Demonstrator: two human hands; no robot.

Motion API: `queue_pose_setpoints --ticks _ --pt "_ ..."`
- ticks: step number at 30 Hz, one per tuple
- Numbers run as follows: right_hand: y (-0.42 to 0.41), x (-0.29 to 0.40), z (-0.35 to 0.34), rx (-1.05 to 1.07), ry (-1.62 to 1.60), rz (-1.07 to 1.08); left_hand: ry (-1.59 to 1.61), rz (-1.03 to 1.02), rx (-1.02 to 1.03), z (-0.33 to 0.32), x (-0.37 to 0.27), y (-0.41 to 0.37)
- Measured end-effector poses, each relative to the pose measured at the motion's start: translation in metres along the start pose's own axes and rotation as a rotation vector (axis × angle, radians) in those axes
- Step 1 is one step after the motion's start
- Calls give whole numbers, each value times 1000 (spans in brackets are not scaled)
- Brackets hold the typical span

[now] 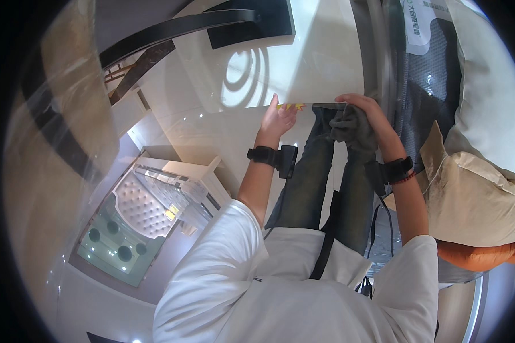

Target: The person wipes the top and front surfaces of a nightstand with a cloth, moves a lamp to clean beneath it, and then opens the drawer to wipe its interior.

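Note:
The near edge of a pale glossy tabletop (pixel 326 77) lies in front of me. My left hand (pixel 280 118) is at that edge, thumb up and fingers curled. Just behind those fingers shows a yellow jagged-edged tag (pixel 298 106); I cannot tell whether the hand grips it or the table edge. A crumpled grey cloth (pixel 354 128) hangs from my right hand (pixel 367 112), whose fingertips reach onto the tabletop near its right corner. Both wrists wear black strapped devices.
A black curved bar (pixel 176 29) joins a dark plate (pixel 251 25) on the table. To the right are a plastic-wrapped grey mattress or seat (pixel 429 85), a beige cushion (pixel 476 197) and an orange cushion (pixel 485 256). A tufted headboard (pixel 143 203) stands at left.

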State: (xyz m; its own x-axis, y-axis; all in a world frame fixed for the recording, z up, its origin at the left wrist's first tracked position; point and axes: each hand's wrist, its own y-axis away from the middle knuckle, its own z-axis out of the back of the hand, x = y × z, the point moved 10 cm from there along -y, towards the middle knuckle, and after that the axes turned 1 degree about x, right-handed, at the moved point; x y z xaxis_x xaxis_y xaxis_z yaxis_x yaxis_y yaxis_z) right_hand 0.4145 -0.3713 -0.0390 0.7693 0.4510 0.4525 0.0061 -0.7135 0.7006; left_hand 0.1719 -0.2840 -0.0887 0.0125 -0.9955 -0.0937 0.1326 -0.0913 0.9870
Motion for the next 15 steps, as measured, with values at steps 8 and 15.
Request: queue_pose_setpoints --ticks 8,15 --pt "11 -3 -48 133 -353 -161 617 302 864 -21 -5 -11" --pt "9 14 -25 30 -112 -23 364 -569 -128 117 -123 -4"
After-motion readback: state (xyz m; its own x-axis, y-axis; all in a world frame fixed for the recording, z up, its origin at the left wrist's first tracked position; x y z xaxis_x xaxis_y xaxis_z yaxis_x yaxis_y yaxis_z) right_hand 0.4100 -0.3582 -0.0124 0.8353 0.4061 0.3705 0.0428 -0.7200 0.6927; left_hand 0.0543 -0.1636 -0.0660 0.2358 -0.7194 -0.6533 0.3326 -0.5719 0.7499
